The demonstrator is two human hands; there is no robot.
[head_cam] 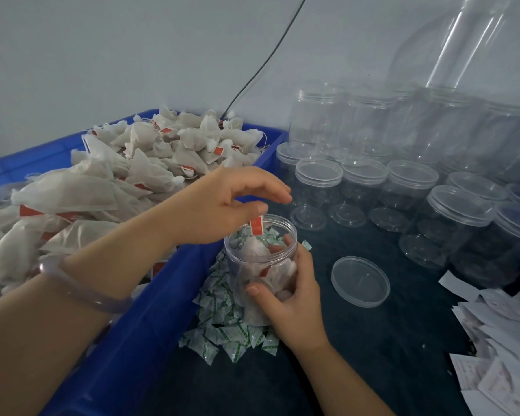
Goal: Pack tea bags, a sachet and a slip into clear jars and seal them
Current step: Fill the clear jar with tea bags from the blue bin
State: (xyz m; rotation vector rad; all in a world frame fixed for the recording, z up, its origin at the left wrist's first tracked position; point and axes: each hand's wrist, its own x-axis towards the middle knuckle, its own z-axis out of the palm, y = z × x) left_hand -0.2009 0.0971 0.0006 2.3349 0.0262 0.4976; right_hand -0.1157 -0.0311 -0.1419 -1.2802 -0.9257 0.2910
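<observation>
pale grey wall (102, 55), black cable (264, 63), dark tabletop (373, 355)

Blue crate (150, 325) along the left, long wall running diagonally toward the back. Thin black cable (264, 60) drops down the pale grey wall (102, 55) behind the crate's far corner. Dark tabletop (373, 355) to the right. Pale translucent bangle (81, 292) lower left.
</observation>
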